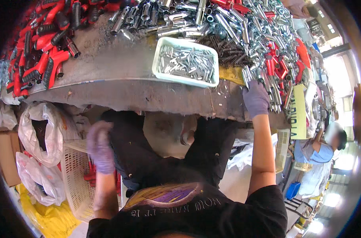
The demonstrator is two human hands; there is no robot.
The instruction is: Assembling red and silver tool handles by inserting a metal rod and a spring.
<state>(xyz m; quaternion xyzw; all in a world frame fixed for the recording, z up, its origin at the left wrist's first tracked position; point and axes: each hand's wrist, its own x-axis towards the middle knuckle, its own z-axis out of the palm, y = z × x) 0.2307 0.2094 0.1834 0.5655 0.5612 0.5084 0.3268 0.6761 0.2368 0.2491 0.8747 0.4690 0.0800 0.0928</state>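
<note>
I sit at a grey metal worktable (pixel 109 71). My right hand (pixel 255 98), in a purple glove, rests at the table's front edge and grips a small bundle of shiny metal tubes (pixel 247 75). My left hand (pixel 99 144), also gloved in purple, is blurred and hangs low at my left side above a white plastic crate (pixel 75 178), fingers curled; nothing shows in it. A white tray (pixel 186 61) of small silver pins sits on the table between my hands.
Red and black handles (pixel 42 51) are heaped at the table's left. Silver tubes and red parts (pixel 267 35) pile up at the back and right. White bags (pixel 42 131) and a yellow sack (pixel 42 216) lie left. Another person in blue (pixel 319 152) works at right.
</note>
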